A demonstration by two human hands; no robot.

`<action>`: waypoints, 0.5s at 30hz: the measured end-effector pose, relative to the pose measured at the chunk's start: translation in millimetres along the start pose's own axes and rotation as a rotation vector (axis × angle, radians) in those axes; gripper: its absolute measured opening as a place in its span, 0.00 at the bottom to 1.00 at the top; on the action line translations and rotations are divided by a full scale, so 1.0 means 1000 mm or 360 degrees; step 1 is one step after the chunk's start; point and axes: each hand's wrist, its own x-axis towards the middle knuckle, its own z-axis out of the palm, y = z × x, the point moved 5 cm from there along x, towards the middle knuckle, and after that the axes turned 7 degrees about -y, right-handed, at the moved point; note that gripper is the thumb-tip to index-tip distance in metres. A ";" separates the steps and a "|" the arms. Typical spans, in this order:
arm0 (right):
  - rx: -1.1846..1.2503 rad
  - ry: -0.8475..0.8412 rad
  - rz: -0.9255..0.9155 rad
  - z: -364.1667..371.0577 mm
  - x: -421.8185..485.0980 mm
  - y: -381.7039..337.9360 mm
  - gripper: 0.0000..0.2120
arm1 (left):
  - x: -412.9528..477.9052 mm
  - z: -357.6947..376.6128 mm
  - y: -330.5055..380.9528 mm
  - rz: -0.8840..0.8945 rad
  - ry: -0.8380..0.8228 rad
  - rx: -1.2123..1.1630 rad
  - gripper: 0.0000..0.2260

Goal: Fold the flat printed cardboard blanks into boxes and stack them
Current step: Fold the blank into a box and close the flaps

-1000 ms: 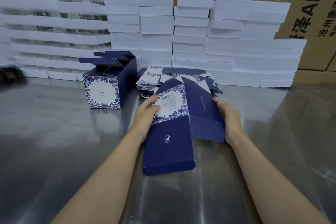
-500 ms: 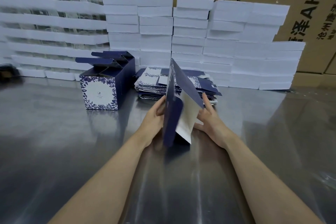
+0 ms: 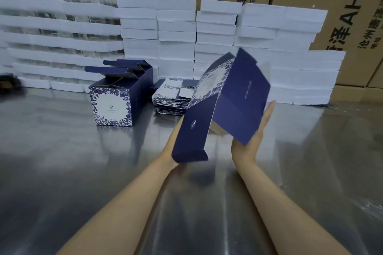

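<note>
One blank (image 3: 238, 105) between two hands — right hand (image 3: 248, 143) flat-fingered against it, left hand (image 3: 173, 137) grip hidden — one pile (image 3: 172, 97) behind.

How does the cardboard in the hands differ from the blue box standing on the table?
The held piece is only half opened; the standing box is fully squared. The held piece hangs tilted between left hand and right hand; the standing box sits upright on the table. Both are navy with floral print.

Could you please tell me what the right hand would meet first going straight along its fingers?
The right hand would likely reach the stacked white boxes first; depth is unclear.
</note>
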 end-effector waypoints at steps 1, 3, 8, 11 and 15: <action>0.0007 0.0058 -0.0009 0.001 0.000 -0.007 0.22 | 0.002 -0.001 0.001 0.0056 0.0071 -0.0045 0.06; 0.0045 0.0265 -0.0133 -0.009 0.003 -0.016 0.15 | 0.004 -0.006 0.001 0.0118 0.0210 -0.0183 0.07; -0.0626 0.0576 -0.0407 -0.035 0.006 -0.033 0.29 | 0.000 -0.030 0.007 0.0060 0.0521 -0.0199 0.11; -0.0945 0.0513 -0.0422 -0.027 -0.001 -0.024 0.32 | -0.001 -0.013 0.010 0.0056 0.0116 -0.0502 0.19; -0.1336 -0.0157 -0.0933 0.011 -0.009 -0.006 0.44 | -0.005 0.025 0.008 -0.0054 -0.0393 -0.0532 0.22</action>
